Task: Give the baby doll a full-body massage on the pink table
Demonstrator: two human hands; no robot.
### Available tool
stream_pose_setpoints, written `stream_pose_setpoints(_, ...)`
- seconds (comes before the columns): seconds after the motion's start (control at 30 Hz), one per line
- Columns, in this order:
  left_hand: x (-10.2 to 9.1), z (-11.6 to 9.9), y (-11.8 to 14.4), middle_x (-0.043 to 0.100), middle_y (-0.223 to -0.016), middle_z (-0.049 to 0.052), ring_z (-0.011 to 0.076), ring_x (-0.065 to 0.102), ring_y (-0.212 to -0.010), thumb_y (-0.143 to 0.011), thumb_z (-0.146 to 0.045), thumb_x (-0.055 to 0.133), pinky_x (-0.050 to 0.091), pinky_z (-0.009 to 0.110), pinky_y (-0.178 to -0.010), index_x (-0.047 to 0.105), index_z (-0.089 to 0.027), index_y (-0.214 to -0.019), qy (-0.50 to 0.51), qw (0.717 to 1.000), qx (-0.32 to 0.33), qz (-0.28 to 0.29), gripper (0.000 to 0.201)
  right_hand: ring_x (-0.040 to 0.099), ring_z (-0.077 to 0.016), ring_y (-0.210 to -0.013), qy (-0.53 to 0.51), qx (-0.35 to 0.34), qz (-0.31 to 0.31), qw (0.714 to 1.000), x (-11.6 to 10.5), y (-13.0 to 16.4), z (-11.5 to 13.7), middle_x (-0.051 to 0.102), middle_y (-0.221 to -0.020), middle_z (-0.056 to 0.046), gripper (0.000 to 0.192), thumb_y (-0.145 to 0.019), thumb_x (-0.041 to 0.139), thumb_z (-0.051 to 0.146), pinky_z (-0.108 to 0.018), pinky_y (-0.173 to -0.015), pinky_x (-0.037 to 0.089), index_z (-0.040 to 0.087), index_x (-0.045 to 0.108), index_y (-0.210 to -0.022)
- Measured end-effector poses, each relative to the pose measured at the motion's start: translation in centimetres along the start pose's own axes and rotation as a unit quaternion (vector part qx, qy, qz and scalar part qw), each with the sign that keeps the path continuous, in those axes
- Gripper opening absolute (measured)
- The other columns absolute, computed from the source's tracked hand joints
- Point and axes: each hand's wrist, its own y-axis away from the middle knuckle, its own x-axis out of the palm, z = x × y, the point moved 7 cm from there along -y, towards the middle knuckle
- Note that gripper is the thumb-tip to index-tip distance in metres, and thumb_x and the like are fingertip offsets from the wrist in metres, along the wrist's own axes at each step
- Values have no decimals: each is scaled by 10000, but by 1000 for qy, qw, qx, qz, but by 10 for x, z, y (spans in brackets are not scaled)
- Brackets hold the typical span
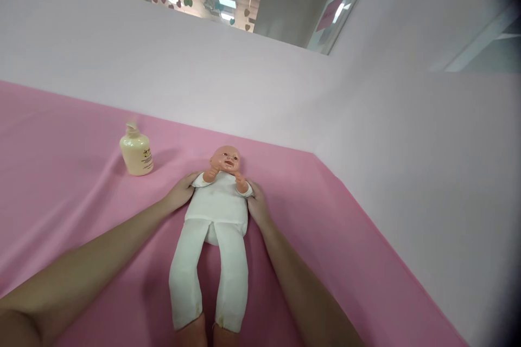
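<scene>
Pink cloth (81, 184) covers the whole surface, and a baby doll (217, 211) in a white suit lies face up on it, head toward the far edge where the pale wall (244, 87) starts, legs stretched toward the near edge. Both of its little arms are bent up by its chin. The left hand (181, 192) is cupped against the doll's side up at the shoulder, and the right hand (258, 207) presses the other side at about the same height, so the 2 hands hold the torso between them; fingers look tucked under, can't tell how far. Off toward the far left sits 1 cream pump bottle (137, 153), upright, well apart from the doll.
</scene>
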Motion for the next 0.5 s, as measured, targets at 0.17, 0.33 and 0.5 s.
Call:
stream_pose_setpoints(0.17,0,-2,1,609,-1370,68,253,510,-1291,-806,-185,435,345,490,-1147,613,-215,-1316,4,1000,-1,1,541,600,-213,-1138,-9,8,4,1000,0,0,-4,708,-1182,-8,479,-707,510,162,-392,-1056,424,267,707,-1130)
stream_pose_setpoints(0.33,0,-4,1,616,-1368,63,259,513,-1291,-792,-175,448,348,497,-1146,611,-217,-1323,11,1000,-5,4,557,603,-220,-1147,-8,18,7,1000,0,0,-6,702,-1210,-15,498,-701,502,155,-400,-1058,425,259,701,-1145)
stream_pose_setpoints(0.5,1,-3,0,617,-1363,62,256,529,-1276,-783,-159,442,367,483,-1133,608,-224,-1326,3,1000,-3,7,571,611,-220,-1143,-15,21,6,1000,-1,0,-4,710,-1205,-5,484,-707,522,157,-402,-1058,432,267,702,-1143)
